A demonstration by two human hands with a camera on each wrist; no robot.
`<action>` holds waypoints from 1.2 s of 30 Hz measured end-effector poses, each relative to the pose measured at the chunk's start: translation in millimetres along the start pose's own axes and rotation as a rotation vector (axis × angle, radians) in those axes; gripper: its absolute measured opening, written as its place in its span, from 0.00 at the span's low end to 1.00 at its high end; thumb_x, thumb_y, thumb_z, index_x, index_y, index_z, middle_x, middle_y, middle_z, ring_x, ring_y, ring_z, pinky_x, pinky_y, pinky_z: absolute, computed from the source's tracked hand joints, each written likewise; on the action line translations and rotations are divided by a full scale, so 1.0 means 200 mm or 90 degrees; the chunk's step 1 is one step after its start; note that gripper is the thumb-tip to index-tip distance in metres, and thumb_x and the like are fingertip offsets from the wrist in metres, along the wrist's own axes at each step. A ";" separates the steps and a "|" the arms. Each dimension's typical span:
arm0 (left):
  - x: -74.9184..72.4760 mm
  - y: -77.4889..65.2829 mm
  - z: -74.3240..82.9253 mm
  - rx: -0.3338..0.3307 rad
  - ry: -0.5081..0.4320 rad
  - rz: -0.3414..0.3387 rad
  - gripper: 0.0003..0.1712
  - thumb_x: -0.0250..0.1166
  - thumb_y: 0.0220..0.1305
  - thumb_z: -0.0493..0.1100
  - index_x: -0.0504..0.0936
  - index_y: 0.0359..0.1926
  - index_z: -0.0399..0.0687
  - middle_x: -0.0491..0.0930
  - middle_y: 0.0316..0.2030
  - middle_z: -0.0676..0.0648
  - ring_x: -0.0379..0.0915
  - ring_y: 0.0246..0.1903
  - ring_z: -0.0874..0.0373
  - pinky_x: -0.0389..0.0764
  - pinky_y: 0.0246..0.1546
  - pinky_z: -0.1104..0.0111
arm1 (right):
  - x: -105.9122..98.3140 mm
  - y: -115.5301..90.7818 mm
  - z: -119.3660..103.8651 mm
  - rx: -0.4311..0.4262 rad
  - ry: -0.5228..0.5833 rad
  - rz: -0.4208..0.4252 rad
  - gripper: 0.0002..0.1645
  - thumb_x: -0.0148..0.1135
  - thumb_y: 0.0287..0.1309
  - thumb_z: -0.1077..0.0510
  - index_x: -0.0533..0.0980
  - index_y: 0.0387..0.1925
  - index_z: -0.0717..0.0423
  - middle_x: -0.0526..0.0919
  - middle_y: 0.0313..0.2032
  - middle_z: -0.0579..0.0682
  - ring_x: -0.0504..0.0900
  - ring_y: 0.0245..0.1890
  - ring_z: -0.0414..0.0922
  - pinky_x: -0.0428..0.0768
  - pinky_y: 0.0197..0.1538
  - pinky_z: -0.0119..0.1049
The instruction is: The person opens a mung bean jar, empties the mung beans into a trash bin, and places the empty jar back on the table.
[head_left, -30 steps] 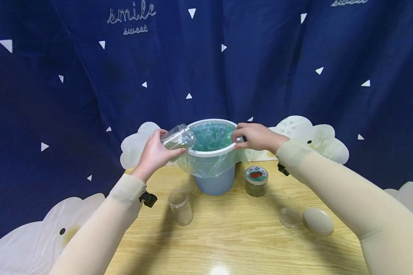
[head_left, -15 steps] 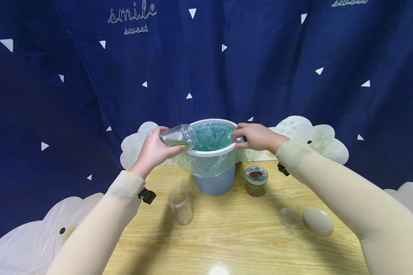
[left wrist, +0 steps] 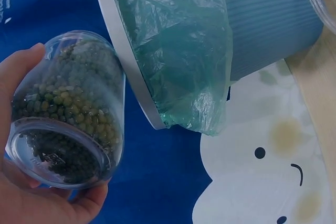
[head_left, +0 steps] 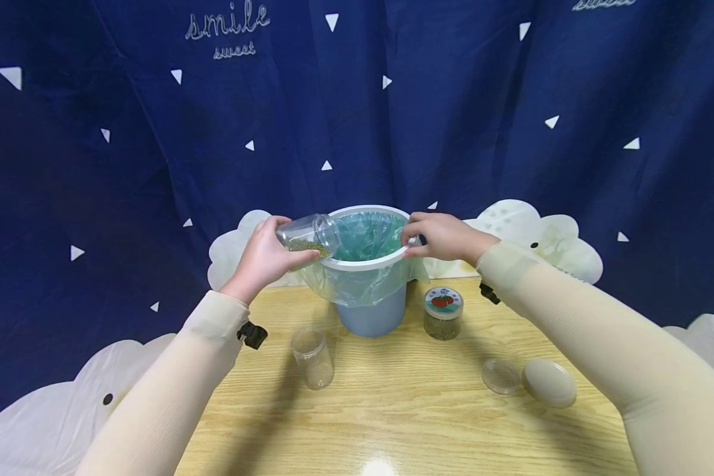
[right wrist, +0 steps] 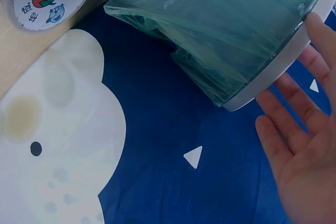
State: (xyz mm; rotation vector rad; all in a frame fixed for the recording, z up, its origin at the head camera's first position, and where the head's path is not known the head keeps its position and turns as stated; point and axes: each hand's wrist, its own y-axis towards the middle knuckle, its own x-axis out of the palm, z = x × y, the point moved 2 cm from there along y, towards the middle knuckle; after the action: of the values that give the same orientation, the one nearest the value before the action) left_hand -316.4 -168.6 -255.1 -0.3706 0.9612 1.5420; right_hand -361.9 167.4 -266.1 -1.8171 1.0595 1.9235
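Note:
My left hand (head_left: pixel 264 254) grips a clear jar (head_left: pixel 297 228) tipped nearly on its side, its open mouth at the left part of the bin's rim. Small green mung beans (left wrist: pixel 73 103) lie along the jar's lower wall. The blue bin (head_left: pixel 371 320) stands on the table, lined with a thin green bag (head_left: pixel 363 287) folded over its white rim (head_left: pixel 365 266). On the opposite side, my right hand (head_left: pixel 443 237) holds that rim, thumb and fingers around it. The bottom of the bin's inside is hidden.
An uncovered clear jar (head_left: pixel 314 367) stands front left of the bin. A lidded jar (head_left: pixel 443 324) with a tomato-like picture on top stands to its right. Two loose round lids, one clear (head_left: pixel 501 377) and one whitish (head_left: pixel 549 383), lie at the right. A blue curtain (head_left: pixel 357 119) hangs behind.
The left hand has tipped the jar a little further towards level, and the beans have spread towards its mouth. The right hand stays on the rim.

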 end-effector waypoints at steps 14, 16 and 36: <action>-0.03 0.03 0.04 -0.001 0.044 -0.046 0.51 0.81 0.48 0.58 0.69 0.67 0.41 0.71 0.62 0.35 0.71 0.57 0.41 0.79 0.55 0.51 | 0.00 -0.01 0.00 0.006 -0.001 -0.004 0.10 0.75 0.59 0.49 0.84 0.38 0.48 0.81 0.44 0.52 0.82 0.44 0.51 0.81 0.51 0.48; -0.03 0.03 0.04 0.006 0.045 -0.052 0.50 0.82 0.48 0.57 0.69 0.66 0.41 0.73 0.61 0.36 0.73 0.55 0.42 0.81 0.52 0.51 | 0.00 0.00 0.00 0.004 -0.002 -0.003 0.10 0.75 0.59 0.49 0.83 0.38 0.48 0.81 0.44 0.52 0.82 0.43 0.51 0.81 0.51 0.48; -0.04 0.04 0.05 0.007 0.068 -0.088 0.55 0.82 0.49 0.57 0.65 0.69 0.36 0.74 0.61 0.36 0.76 0.52 0.42 0.82 0.50 0.52 | -0.01 -0.01 -0.01 0.007 -0.004 -0.008 0.10 0.73 0.61 0.49 0.83 0.38 0.47 0.81 0.44 0.52 0.82 0.44 0.50 0.80 0.51 0.48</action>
State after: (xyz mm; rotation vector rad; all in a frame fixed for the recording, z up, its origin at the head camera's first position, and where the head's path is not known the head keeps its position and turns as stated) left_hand -319.4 -165.9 -239.4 -0.5060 1.0046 1.4022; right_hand -359.6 167.2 -264.9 -1.8060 1.0517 1.9120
